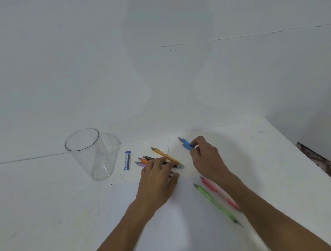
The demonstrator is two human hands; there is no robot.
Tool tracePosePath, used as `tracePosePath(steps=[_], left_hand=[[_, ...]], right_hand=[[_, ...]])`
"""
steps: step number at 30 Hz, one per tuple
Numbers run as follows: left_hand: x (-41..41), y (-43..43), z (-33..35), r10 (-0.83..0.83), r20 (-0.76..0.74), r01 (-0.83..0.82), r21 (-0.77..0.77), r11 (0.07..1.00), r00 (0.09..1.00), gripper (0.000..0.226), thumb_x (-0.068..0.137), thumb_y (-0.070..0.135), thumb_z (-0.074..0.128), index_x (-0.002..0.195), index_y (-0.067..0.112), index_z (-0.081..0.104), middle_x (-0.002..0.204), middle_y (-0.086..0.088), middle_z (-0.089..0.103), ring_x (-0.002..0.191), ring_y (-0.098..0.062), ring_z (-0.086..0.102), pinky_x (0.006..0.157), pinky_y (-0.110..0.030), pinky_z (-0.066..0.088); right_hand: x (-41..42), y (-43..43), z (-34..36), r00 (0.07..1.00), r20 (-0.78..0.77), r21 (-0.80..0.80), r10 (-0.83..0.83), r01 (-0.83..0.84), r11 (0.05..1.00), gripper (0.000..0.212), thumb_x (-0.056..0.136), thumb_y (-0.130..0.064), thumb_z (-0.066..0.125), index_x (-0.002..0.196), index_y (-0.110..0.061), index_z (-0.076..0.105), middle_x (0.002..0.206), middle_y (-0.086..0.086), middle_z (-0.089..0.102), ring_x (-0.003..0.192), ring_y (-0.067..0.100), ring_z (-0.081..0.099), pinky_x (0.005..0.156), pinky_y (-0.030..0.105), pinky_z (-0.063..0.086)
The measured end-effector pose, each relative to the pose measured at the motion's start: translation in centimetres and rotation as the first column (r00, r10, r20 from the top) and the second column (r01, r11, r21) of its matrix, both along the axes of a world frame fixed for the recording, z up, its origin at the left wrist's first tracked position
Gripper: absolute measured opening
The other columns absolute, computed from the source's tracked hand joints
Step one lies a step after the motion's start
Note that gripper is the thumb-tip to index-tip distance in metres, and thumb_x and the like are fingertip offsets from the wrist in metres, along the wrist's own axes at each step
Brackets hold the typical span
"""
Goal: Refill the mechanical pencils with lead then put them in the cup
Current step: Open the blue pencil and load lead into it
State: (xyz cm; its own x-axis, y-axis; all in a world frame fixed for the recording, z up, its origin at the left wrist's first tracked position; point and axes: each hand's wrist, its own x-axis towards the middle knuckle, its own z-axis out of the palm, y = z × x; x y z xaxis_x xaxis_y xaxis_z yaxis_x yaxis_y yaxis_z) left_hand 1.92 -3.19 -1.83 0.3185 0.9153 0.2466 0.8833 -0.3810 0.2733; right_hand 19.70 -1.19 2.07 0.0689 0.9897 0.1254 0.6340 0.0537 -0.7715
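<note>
A clear plastic cup (90,152) stands at the left, with nothing in it. Beside it lies a blue-and-white lead case (127,160). My right hand (205,158) pinches a blue mechanical pencil (185,143) near the table's far edge. My left hand (157,180) lies with straight fingers over a small heap of pencils: a yellow-orange one (166,156) on top, and the ends of orange (143,160), purple (140,164) and dark (148,158) ones showing. A green pencil (216,203) and a red pencil (213,187) lie side by side under my right forearm.
The white table (59,226) meets a white wall behind the cup. Its right edge runs diagonally down to the right, with patterned floor (330,170) beyond it. A thin dark line (169,147) crosses the tabletop near the yellow pencil.
</note>
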Motion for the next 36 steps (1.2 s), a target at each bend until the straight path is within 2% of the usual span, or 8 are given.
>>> tracePosePath(steps=[4,8,12,17,20,23,30,36], left_hand=[[0.1,-0.8,0.7,-0.011,0.189,0.013,-0.010,1.000,0.982,0.035,0.095,0.037,0.057,0.127,0.023,0.061,0.132,0.002,0.057,0.120,-0.015,0.050,0.098,-0.023,0.039],[-0.1,-2.5,1.9,0.031,0.401,0.022,-0.128,0.992,0.915,0.029,0.097,0.035,0.054,0.122,0.025,0.064,0.118,0.009,0.063,0.099,-0.002,0.057,0.085,-0.006,0.042],[-0.8,-4.7,2.6,0.166,0.508,0.034,-0.363,0.931,0.845,0.032,0.097,0.046,0.048,0.119,0.030,0.064,0.113,0.013,0.067,0.099,-0.004,0.063,0.090,-0.025,0.054],[-1.1,-7.9,3.0,0.257,0.638,0.144,-0.507,0.850,0.726,0.028,0.097,0.046,0.046,0.110,0.032,0.067,0.100,0.016,0.071,0.091,-0.003,0.067,0.086,-0.029,0.058],[-1.0,-9.4,2.9,0.266,0.641,0.152,-0.520,0.841,0.720,0.030,0.097,0.045,0.046,0.110,0.029,0.068,0.100,0.013,0.071,0.090,-0.005,0.068,0.085,-0.030,0.058],[-1.1,-10.1,2.8,0.257,0.563,0.042,-0.462,0.886,0.785,0.030,0.098,0.042,0.046,0.118,0.029,0.064,0.111,0.010,0.068,0.094,-0.007,0.065,0.088,-0.032,0.057],[-1.9,-9.2,6.1,0.254,0.702,0.007,-0.347,0.938,0.666,0.041,0.093,0.050,0.048,0.120,0.027,0.066,0.111,0.006,0.069,0.093,-0.011,0.068,0.088,-0.036,0.057],[-1.3,-9.4,5.9,0.301,0.722,0.097,-0.454,0.886,0.623,0.048,0.085,0.055,0.048,0.118,0.027,0.067,0.101,0.007,0.073,0.094,-0.012,0.070,0.091,-0.033,0.056]], right_hand=[[-0.8,-0.9,1.3,0.881,-0.462,-0.250,-0.105,-0.015,0.968,0.049,0.091,-0.062,0.047,0.077,-0.017,0.060,0.065,-0.002,0.048,0.054,0.010,0.040,0.055,0.023,0.034],[-1.2,-2.5,2.0,0.455,-0.858,-0.365,-0.237,-0.216,0.906,0.071,0.066,-0.087,0.045,0.053,-0.017,0.044,0.050,0.000,0.037,0.047,0.013,0.033,0.051,0.027,0.028],[-1.1,-4.5,2.6,0.108,-0.940,-0.340,-0.323,-0.303,0.890,0.072,0.070,-0.083,0.052,0.056,-0.014,0.037,0.052,0.002,0.034,0.050,0.015,0.031,0.055,0.029,0.030],[-1.9,-6.9,2.2,-0.083,-0.942,-0.283,-0.324,-0.318,0.905,0.065,0.077,-0.075,0.054,0.059,-0.013,0.044,0.053,0.003,0.041,0.052,0.015,0.037,0.056,0.028,0.034],[-2.6,-8.0,1.5,-0.021,-0.940,-0.316,-0.341,-0.326,0.891,0.063,0.082,-0.072,0.051,0.060,-0.013,0.049,0.052,0.003,0.044,0.051,0.015,0.038,0.055,0.028,0.033],[-3.5,-8.9,0.8,0.205,-0.925,-0.375,-0.321,-0.344,0.861,0.059,0.087,-0.067,0.045,0.063,-0.014,0.051,0.053,0.002,0.042,0.051,0.014,0.036,0.054,0.028,0.032],[-5.3,-10.0,1.3,0.652,-0.746,-0.488,-0.138,-0.393,0.780,0.054,0.100,-0.052,0.035,0.066,-0.013,0.051,0.051,0.001,0.043,0.044,0.011,0.035,0.049,0.024,0.033],[-7.1,-10.6,0.2,0.633,-0.751,-0.414,-0.184,-0.236,0.879,0.038,0.093,-0.047,0.048,0.086,-0.014,0.065,0.078,0.006,0.067,0.068,0.015,0.065,0.062,0.023,0.051]])
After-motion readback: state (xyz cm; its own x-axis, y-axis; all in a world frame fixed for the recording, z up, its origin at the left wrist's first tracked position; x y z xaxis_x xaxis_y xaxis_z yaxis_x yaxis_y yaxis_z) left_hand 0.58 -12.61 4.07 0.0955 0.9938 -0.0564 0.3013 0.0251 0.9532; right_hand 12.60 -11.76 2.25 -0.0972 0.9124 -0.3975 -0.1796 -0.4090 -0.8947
